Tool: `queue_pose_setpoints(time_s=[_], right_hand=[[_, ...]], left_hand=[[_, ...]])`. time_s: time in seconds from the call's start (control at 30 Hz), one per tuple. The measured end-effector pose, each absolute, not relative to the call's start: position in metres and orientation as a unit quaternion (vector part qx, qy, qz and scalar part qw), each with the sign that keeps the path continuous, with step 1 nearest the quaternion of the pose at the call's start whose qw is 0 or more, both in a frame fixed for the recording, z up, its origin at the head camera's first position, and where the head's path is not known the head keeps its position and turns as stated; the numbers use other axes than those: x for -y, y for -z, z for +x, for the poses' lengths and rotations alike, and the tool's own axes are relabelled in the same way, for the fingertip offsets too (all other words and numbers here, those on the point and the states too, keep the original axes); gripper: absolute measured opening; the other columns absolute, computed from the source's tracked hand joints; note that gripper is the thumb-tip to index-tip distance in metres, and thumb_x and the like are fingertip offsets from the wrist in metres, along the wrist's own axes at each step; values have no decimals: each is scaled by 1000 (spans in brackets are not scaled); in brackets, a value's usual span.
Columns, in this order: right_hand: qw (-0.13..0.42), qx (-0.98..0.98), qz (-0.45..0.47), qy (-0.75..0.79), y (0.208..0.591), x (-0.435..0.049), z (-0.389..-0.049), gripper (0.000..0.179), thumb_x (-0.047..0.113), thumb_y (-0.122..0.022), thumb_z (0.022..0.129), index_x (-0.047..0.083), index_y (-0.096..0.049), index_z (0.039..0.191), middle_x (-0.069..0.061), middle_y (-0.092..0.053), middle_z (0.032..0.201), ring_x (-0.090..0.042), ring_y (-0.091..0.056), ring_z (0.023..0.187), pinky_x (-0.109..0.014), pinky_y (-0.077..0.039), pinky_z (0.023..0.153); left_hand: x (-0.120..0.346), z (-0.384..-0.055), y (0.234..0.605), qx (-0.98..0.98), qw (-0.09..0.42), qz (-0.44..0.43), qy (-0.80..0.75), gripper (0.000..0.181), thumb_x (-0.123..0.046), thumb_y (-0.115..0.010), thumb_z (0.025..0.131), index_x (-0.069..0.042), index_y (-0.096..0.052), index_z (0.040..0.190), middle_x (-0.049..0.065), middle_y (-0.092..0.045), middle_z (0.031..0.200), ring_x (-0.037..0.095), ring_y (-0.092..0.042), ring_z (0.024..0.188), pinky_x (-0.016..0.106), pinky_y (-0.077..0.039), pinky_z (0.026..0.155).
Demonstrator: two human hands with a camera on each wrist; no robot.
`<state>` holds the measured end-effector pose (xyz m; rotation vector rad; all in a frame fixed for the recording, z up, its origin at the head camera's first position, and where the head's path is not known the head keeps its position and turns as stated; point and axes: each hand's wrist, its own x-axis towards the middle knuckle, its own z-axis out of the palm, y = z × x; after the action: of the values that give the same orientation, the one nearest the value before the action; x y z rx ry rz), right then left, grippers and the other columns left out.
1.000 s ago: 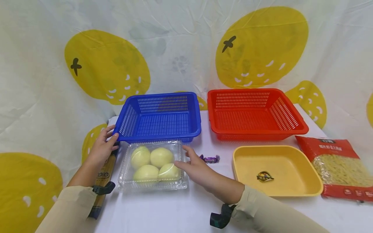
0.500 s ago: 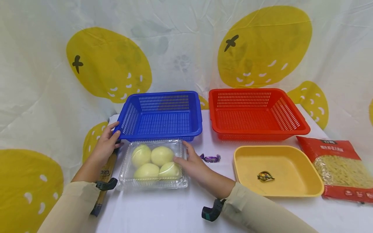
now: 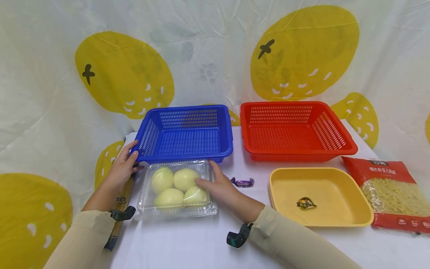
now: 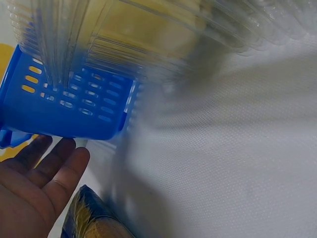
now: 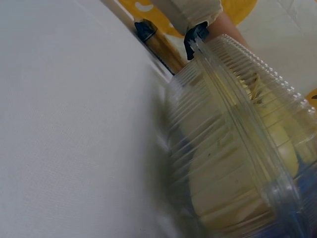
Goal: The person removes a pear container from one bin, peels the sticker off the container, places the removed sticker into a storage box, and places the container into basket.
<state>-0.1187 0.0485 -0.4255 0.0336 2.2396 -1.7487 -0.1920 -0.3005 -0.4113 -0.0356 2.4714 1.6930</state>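
Observation:
My left hand (image 3: 121,170) is at the near left corner of the blue basket (image 3: 183,155), fingertips at its outer side. In the left wrist view the fingers (image 4: 67,176) lie fairly straight below the basket wall. In front of that basket is a clear plastic box (image 3: 168,213) with several pale yellow-green fruits (image 3: 169,197). My right hand (image 3: 223,188) holds the box's right side, thumb over the lid and forefinger at the far right corner. The other right fingers are hidden. In the right wrist view the box (image 5: 218,158) shows from its side, without the fingers.
A long spaghetti packet (image 3: 118,209) lies under my left forearm. Right of the box is a purple-wrapped candy (image 3: 243,182). Beyond stand a red basket (image 3: 299,156) and a yellow tray (image 3: 349,201) holding a small badge-like item (image 3: 305,203). A red pasta bag (image 3: 391,190) lies far right.
My right hand has shifted left, its thumb now farther over the lid. My left hand stays at the basket corner, and the box has hardly moved.

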Motion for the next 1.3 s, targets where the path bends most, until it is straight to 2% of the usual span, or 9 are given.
queue_pose_setpoints(time_s=[0.13,0.4,0.63,0.77,0.87,1.07,1.2,1.3], right_hand=[[149,-773,5,617,429,-48,-120,101,43,-81,92,19,-23,171,-23,-34,170,-44,-32,156,-65,-23,126],[175,-771,2,612,423,-51,-119,96,42,-76,97,20,-20,172,-22,-31,172,-44,-28,157,-67,-21,126],[198,-742,20,640,410,-50,-118,92,28,-73,101,18,-16,172,-26,-23,173,-46,-22,159,-65,-17,127],[234,-706,43,667,402,-49,-118,89,23,-68,105,25,-10,173,-25,-11,176,-51,-31,152,-67,-44,113],[255,-682,52,684,398,-50,-118,88,22,-65,106,29,-9,173,-24,-5,176,-56,-38,146,-69,-55,96],[258,-671,54,694,396,-53,-117,84,17,-68,102,30,-21,171,-21,-9,177,-59,-36,145,-79,-50,93],[254,-671,56,694,398,-54,-117,82,17,-70,100,30,-27,169,-21,-13,176,-58,-42,141,-73,-56,85],[250,-675,54,692,401,-55,-117,82,18,-71,98,29,-30,168,-22,-15,176,-57,-42,142,-71,-57,84]], left_hand=[[299,-191,409,-823,78,-12,-562,60,-38,-32,118,-32,-10,174,20,-20,176,46,-40,150,63,-41,115],[297,-191,408,-826,84,-21,-558,60,-38,-32,118,-33,-9,174,18,-19,176,45,-39,151,63,-41,116],[296,-191,407,-823,82,-16,-562,59,-37,-31,119,-33,-9,174,19,-20,176,46,-41,150,63,-41,116],[296,-191,405,-823,82,-13,-562,60,-38,-31,118,-32,-9,174,20,-21,175,46,-42,149,62,-41,116],[296,-191,404,-823,83,-10,-561,60,-38,-31,118,-31,-9,174,21,-21,175,46,-42,149,62,-41,116],[297,-191,405,-823,84,-8,-561,60,-37,-31,118,-31,-9,174,21,-20,175,46,-41,149,61,-41,116],[298,-191,406,-823,85,-14,-562,59,-36,-30,119,-34,-8,174,19,-19,176,45,-41,150,62,-41,116],[298,-191,407,-822,86,-16,-563,59,-36,-30,119,-35,-8,173,17,-18,177,45,-41,150,63,-41,116]])
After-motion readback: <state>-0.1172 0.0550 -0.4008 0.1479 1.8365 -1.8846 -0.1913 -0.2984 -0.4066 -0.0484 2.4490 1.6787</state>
